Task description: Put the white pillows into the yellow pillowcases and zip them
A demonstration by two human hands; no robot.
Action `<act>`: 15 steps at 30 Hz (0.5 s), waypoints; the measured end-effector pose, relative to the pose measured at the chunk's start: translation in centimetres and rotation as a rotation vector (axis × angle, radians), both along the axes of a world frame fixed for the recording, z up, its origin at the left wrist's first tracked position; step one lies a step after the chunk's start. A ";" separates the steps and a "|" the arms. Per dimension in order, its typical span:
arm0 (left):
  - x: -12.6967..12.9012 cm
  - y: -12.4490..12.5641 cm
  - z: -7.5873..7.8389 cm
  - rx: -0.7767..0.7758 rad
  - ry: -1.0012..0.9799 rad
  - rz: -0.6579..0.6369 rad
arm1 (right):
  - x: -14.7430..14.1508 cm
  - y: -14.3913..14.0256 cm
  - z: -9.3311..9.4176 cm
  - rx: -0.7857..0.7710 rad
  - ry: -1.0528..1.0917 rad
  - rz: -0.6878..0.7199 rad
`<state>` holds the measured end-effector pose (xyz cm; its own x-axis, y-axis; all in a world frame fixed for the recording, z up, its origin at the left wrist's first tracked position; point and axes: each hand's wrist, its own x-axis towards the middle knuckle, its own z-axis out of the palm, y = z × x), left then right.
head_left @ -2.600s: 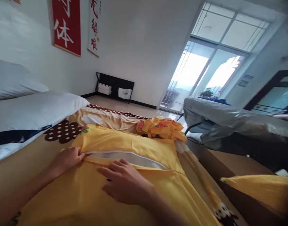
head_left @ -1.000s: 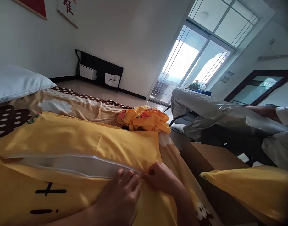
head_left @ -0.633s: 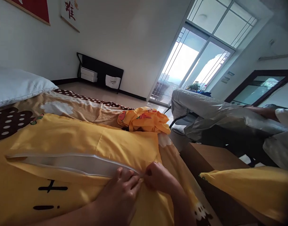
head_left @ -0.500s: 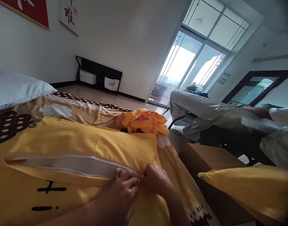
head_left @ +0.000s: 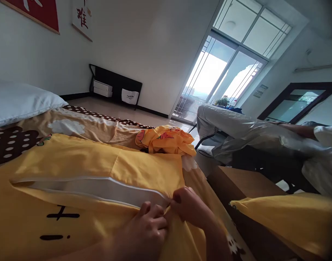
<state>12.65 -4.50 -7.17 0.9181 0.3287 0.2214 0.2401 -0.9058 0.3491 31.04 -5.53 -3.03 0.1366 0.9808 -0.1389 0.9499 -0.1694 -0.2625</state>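
A yellow pillowcase (head_left: 81, 156) with black lettering lies in front of me, its white-edged zipper (head_left: 128, 186) gaping. Through the long slit shows a white inner pillow (head_left: 100, 190). My right hand (head_left: 191, 206) is closed in a pinch at the right end of the zipper; a zip pull, if there, is hidden by the fingers. Just left of it, my left hand (head_left: 152, 224) has its fingers curled on the pillowcase edge below the slit, gripping the cloth. A crumpled orange-yellow cloth (head_left: 166, 140) with red prints lies beyond the pillowcase.
Underneath is a brown and tan patterned bedsheet (head_left: 98, 125). A white pillow (head_left: 24, 101) lies at far left. To the right stand a cardboard box (head_left: 247, 183), another yellow pillowcase (head_left: 291, 217) and plastic-wrapped bundles (head_left: 236, 121), where another person's arm (head_left: 299, 130) reaches in.
Both hands have shifted slightly right along the zipper, still close together. The cloth by the right hand is pulled more to the right, and the slit's right end shows more plainly.
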 end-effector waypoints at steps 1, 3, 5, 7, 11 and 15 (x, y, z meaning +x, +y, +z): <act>0.1 0.0 0.0 -0.023 -0.027 0.003 | 0.2 -0.1 0.2 -0.010 0.074 -0.001; 0.4 0.0 0.0 -0.084 -0.098 0.024 | 0.5 -0.4 0.5 -0.024 0.203 -0.010; 0.8 0.1 -0.1 -0.146 -0.167 0.030 | 0.7 -0.5 0.8 -0.021 0.287 -0.020; 1.1 0.3 -0.2 -0.193 -0.209 0.005 | 0.9 -0.6 1.0 -0.033 0.350 -0.023; 0.9 0.4 0.1 -0.359 -0.359 0.012 | 1.1 -0.5 1.2 -0.059 0.449 -0.042; -0.1 0.4 2.0 -0.489 -0.483 0.259 | 1.0 -0.5 1.2 -0.066 0.449 -0.073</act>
<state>12.52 -4.11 -5.15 0.6348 0.6867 0.3542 0.1425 -0.5547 0.8198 32.00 -6.00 -1.79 0.1174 0.9579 -0.2619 0.7294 -0.2622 -0.6318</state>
